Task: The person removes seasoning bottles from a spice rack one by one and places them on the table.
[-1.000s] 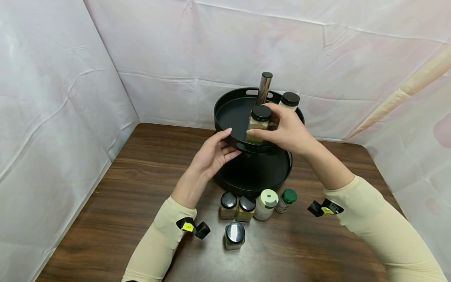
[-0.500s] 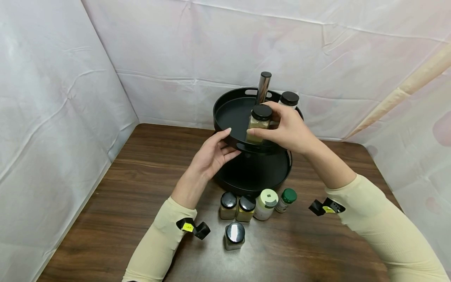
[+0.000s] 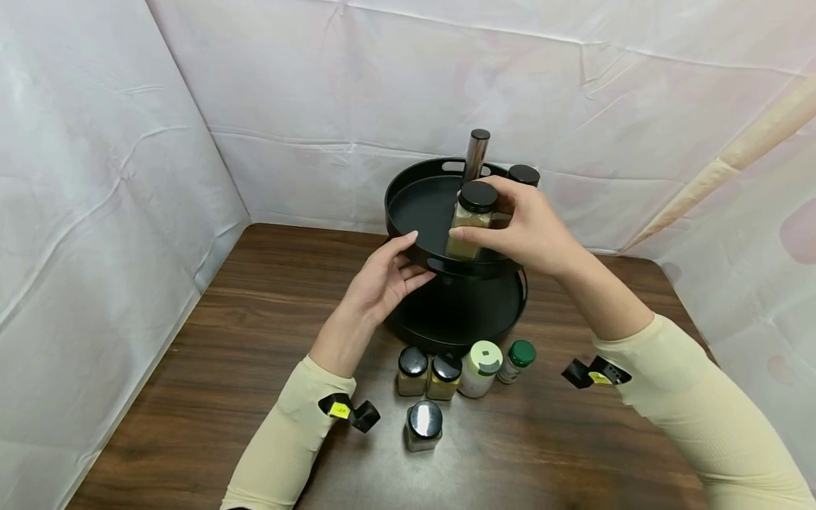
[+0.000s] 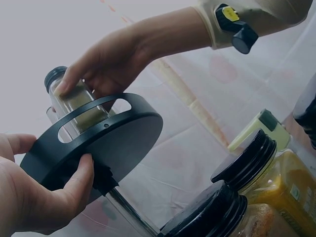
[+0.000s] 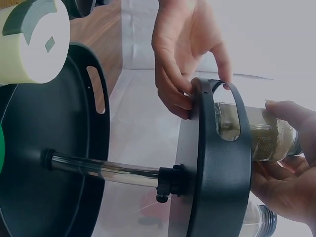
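My right hand (image 3: 534, 230) grips a square clear spice jar (image 3: 473, 216) with a black lid and greenish-tan contents. It holds the jar over the front part of the upper round black tray (image 3: 417, 205). In the right wrist view the jar (image 5: 264, 140) stands behind the tray's slotted rim; whether its base touches the tray is unclear. My left hand (image 3: 381, 280) pinches the front-left rim of that tray, thumb at the top edge and fingers below. Another black-lidded jar (image 3: 523, 175) stands on the upper tray, partly hidden by my right hand.
Below is a second round tray (image 3: 455, 312), joined by a metal post (image 5: 111, 170). Before it stand two black-lidded jars (image 3: 413, 372) (image 3: 444, 379), a pale-green-lidded jar (image 3: 479, 372) and a green-capped bottle (image 3: 518, 361). Nearer is another black-lidded jar (image 3: 424, 425).
My right hand and the spice jar have moved slightly up and to the right, covering more of the jar behind. My left hand stays on the tray rim.
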Action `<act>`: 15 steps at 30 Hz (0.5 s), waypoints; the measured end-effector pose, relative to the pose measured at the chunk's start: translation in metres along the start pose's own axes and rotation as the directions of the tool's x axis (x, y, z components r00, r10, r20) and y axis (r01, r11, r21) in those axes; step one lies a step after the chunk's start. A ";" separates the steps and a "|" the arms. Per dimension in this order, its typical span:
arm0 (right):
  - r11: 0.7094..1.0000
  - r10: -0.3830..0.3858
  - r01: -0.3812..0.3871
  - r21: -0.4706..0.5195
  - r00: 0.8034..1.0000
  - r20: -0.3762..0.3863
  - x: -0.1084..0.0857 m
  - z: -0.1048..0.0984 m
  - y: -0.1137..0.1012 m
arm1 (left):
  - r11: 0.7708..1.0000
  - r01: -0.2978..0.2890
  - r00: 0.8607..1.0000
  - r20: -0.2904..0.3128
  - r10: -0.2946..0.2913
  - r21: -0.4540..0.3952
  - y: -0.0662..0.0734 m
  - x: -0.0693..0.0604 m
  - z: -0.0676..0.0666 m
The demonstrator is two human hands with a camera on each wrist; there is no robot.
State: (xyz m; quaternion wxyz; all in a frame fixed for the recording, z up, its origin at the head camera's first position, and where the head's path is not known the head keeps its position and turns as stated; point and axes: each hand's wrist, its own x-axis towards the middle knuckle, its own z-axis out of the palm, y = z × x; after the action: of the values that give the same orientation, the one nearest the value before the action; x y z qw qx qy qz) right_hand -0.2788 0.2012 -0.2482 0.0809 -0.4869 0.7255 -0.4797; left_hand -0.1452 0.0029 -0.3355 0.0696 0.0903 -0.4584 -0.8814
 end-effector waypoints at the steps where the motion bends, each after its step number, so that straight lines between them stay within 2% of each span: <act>1: 1.000 -0.002 0.002 0.002 1.000 -0.001 0.000 0.000 -0.001 | 1.000 -0.001 1.000 0.000 0.001 -0.001 0.000 0.000 0.000; 15: 0.999 -0.034 0.034 0.009 0.999 -0.024 -0.005 -0.005 -0.015 | 1.000 0.004 1.000 0.008 -0.004 0.013 0.001 0.000 0.000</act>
State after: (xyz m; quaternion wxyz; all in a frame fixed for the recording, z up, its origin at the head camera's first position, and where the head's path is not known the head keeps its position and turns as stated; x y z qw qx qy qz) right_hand -0.2700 0.2072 -0.2358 0.0664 -0.4929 0.7158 -0.4901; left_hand -0.1455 0.0019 -0.3349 0.0655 0.0879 -0.4642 -0.8789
